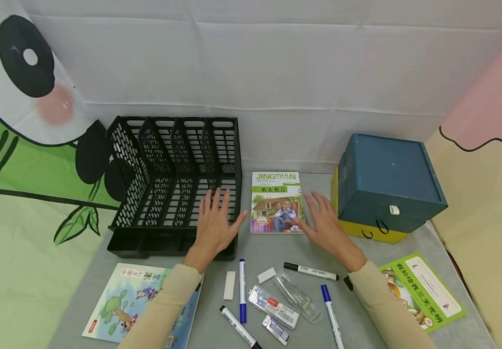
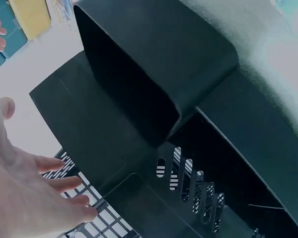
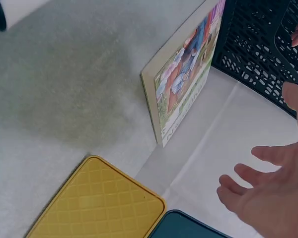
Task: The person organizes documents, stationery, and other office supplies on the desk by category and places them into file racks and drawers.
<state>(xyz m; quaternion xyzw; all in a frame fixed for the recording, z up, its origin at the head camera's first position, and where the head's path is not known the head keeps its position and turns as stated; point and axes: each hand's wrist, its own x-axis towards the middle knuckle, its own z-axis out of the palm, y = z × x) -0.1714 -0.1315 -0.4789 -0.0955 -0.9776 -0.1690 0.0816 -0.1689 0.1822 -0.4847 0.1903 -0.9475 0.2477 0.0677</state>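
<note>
My left hand (image 1: pixel 216 223) hovers with fingers spread over the right front of a black plastic file rack (image 1: pixel 124 244), overlapping its slotted compartments in the head view. In the left wrist view the fingers (image 2: pixel 64 183) are spread beside the rack and hold nothing. My right hand (image 1: pixel 327 230) reaches forward, fingers apart, between a paperback book (image 1: pixel 272 190) and the stacked drawer boxes. Its thumb overlaps the book's right edge in the head view. The book stands against the white backdrop; the right wrist view shows its cover (image 3: pixel 188 64) and the right hand's fingers (image 3: pixel 238 173) holding nothing.
A blue drawer box (image 1: pixel 390 167) sits on a yellow one (image 1: pixel 379 233) at right. Books lie at front left (image 1: pixel 115 300) and right (image 1: pixel 429 286). Between the forearms are several markers (image 1: pixel 312 271), white erasers (image 1: pixel 230 286) and clear plastic cases (image 1: pixel 299 295).
</note>
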